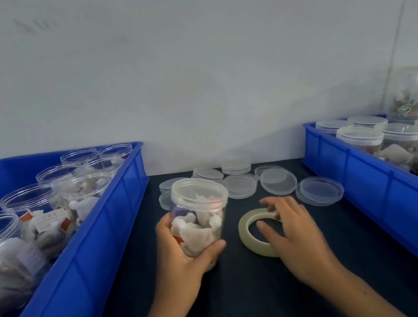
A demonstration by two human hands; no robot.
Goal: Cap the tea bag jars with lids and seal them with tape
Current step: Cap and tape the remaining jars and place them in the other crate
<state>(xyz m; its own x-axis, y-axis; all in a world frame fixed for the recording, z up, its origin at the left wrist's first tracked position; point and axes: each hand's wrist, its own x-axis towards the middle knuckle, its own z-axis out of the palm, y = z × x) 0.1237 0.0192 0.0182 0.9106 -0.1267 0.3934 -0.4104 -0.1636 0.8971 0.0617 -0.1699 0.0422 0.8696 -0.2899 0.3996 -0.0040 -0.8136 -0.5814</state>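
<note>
Left hand (180, 258) grips a lidded jar (200, 215) at frame centre, fingers curled round it. Right hand (296, 235) rests on the tape roll (251, 232) on the surface (241, 300), fingers loosely bent over its rim.

Capped jar (200, 213) – clear glossy plastic; tape roll (254, 231) looked translucent, smooth; bins (118, 219) – glossy blue plastic; tabletop (253, 290) matt dark.

No legible text — only blurred red-and-white tea bag tags (45, 219).

Both blue bins (120, 230) edge-cropped.
</note>
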